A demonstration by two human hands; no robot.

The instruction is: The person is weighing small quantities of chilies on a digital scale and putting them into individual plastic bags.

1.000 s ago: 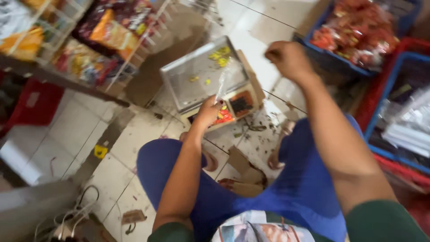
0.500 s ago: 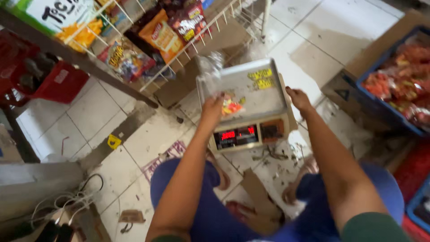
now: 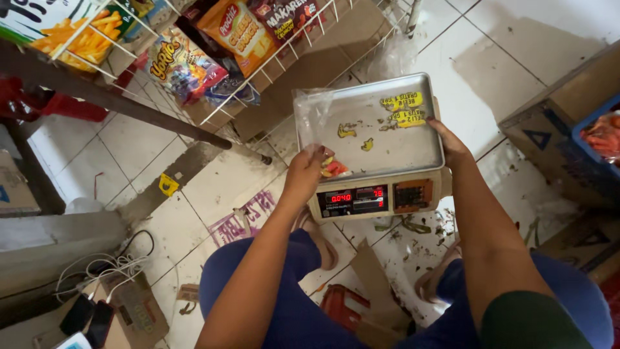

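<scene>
A clear plastic bag point(image 3: 318, 132) with a few reddish snack pieces at its bottom is held upright at the left edge of the scale's steel pan point(image 3: 387, 139). It is judged very light, limp and slippery, its contents brittle; it is best gripped at the gathered film just above the contents. The left hand point(image 3: 305, 173) is pinched shut on the bag. The right hand point(image 3: 451, 145) is laid on the pan's right rim, apparently holding nothing. A wire snack rack point(image 3: 213, 45) stands beyond.
</scene>
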